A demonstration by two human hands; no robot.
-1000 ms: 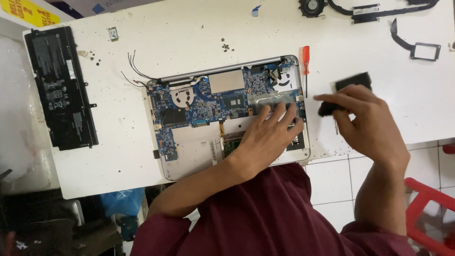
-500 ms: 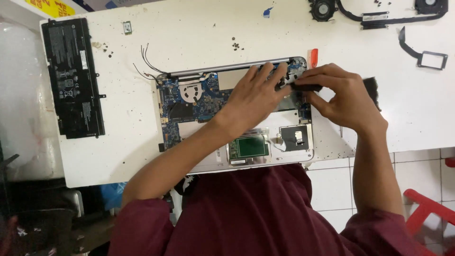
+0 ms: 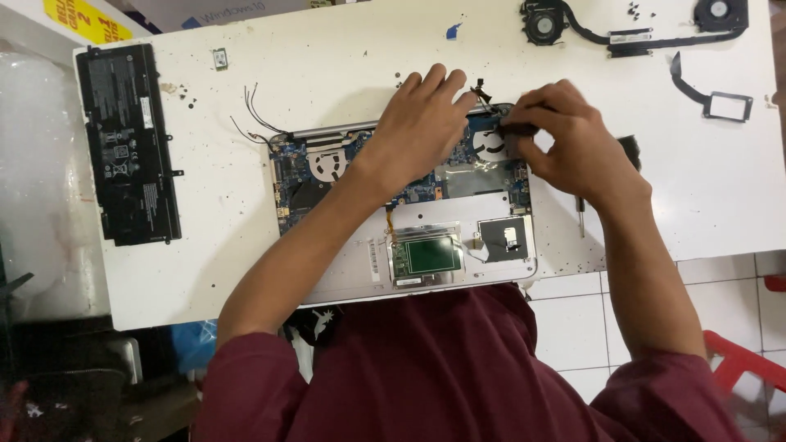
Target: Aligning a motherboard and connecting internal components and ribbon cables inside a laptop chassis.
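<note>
An opened silver laptop base (image 3: 352,274) lies on the white table (image 3: 327,90), its blue circuit board (image 3: 299,176) exposed. My left hand (image 3: 417,127) rests palm down on the board's far edge, fingers spread, holding nothing. My right hand (image 3: 573,143) is at the laptop's far right corner, its fingers pinched on a small black part (image 3: 514,129). Thin black wires (image 3: 481,90) stick up between the two hands. A green touchpad board (image 3: 432,255) sits near the front edge.
A black battery pack (image 3: 127,143) lies at the table's left. Two fans joined by a heat pipe (image 3: 622,33) and a black cable with a frame (image 3: 725,105) lie at the far right. A screwdriver tip (image 3: 580,219) shows under my right wrist. Red stool (image 3: 737,360) beside me.
Both hands moved from the laptop's near right area up to its far edge. My right hand brought the black part from beside the laptop onto the far right corner.
</note>
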